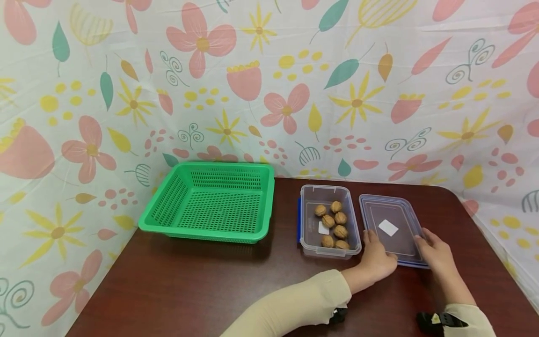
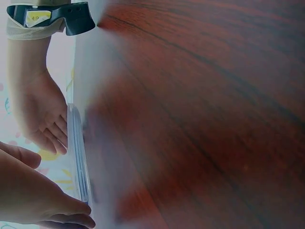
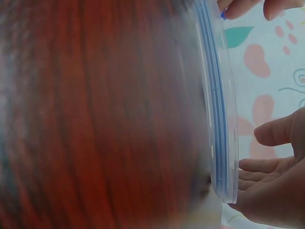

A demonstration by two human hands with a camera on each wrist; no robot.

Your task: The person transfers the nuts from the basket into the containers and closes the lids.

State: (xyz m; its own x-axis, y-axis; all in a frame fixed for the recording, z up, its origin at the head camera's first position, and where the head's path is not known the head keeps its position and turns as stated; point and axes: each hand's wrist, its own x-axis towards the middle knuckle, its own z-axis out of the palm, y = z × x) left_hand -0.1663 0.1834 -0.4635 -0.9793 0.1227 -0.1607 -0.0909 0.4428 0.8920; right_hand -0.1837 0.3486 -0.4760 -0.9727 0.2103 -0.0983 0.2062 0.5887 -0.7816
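A clear plastic lid (image 1: 406, 241) with a blue seal and a white label lies on the table's right part. My left hand (image 1: 376, 260) is at its near left corner, fingers along the left edge. At the right edge is my right hand (image 1: 438, 255); in the right wrist view its fingers (image 3: 259, 174) reach the lid's rim (image 3: 221, 119) fairly straight, thumb apart. Whether the lid is slightly raised, I cannot tell. Just left of it stands a clear plastic container (image 1: 330, 252) holding several walnuts (image 1: 340, 218) and a white label.
A green perforated plastic basket (image 1: 210, 236) stands on the left of the dark brown wooden table (image 1: 202, 290). A blue flap (image 1: 299, 220) shows along the container's left side. Flower-patterned cloth (image 1: 286, 112) hangs behind the table and along its sides.
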